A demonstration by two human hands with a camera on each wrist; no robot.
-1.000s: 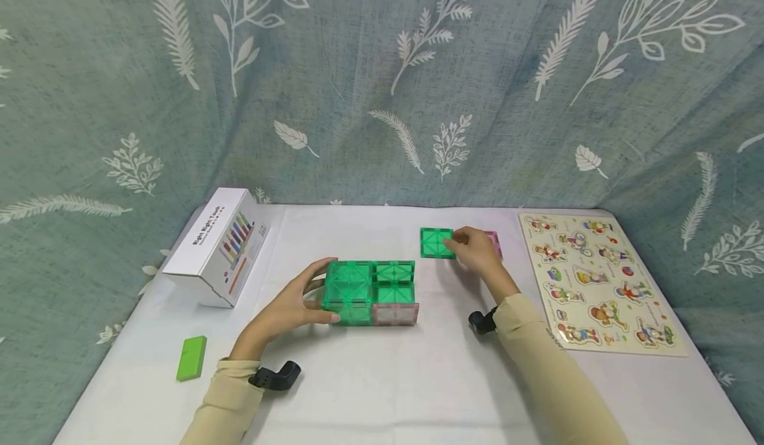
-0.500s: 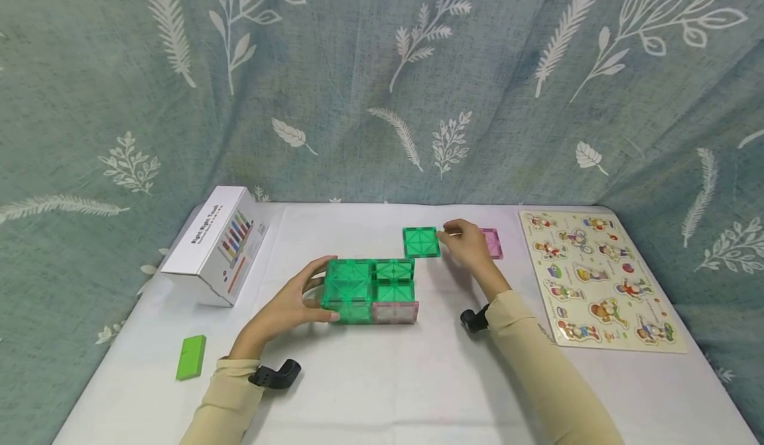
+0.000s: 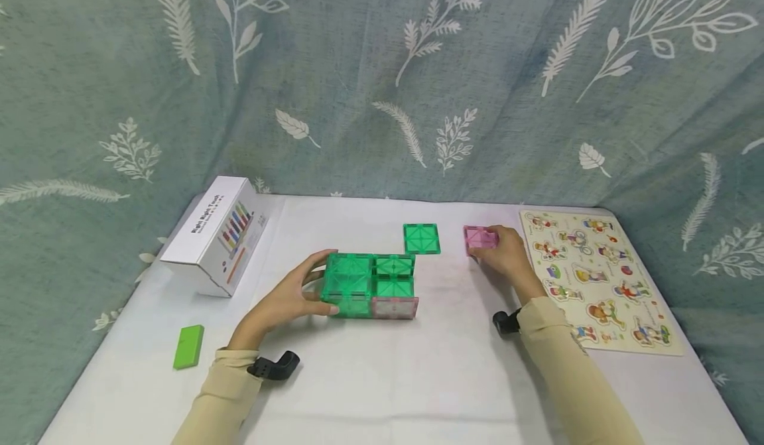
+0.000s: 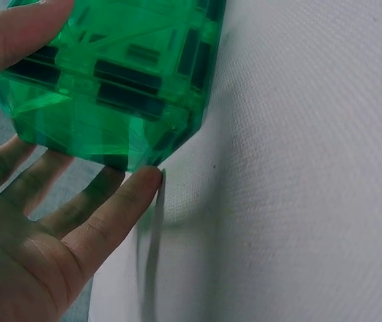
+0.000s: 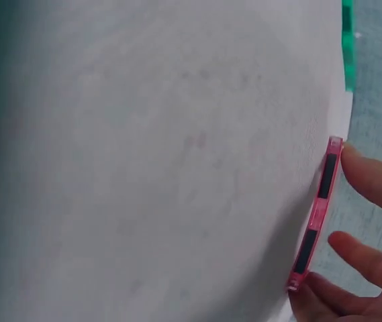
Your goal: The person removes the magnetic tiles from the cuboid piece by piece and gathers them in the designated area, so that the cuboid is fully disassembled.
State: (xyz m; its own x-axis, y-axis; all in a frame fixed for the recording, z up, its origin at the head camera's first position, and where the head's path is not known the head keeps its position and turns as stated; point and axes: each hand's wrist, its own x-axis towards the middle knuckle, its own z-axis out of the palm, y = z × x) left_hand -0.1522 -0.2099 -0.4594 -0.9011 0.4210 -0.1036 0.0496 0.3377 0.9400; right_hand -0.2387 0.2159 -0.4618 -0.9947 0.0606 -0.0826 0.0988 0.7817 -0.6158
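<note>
My left hand (image 3: 285,307) grips the left end of a box-like build of clear green magnetic tiles (image 3: 349,274), thumb at the front and fingers behind. In the left wrist view a fingertip (image 4: 149,178) lies at the build's lower corner. The build's left part is covered on top; its right part is open above, with a pale pink tile (image 3: 394,308) as front wall. At the back right, my right hand (image 3: 509,258) pinches a pink magnetic tile (image 3: 477,237) by opposite edges. In the right wrist view, this pink tile (image 5: 316,215) shows edge-on, close over the white cloth.
A loose green tile (image 3: 421,239) lies behind the build. The picture puzzle board (image 3: 597,279) is at the right, close to my right forearm. At the left stand a white box (image 3: 217,233) and a light green block (image 3: 188,347). A patterned curtain (image 3: 358,140) hangs behind the table.
The right hand slid the green tile left, let go of it, then moved right and took hold of the pink tile. The left hand has kept its grip on the build.
</note>
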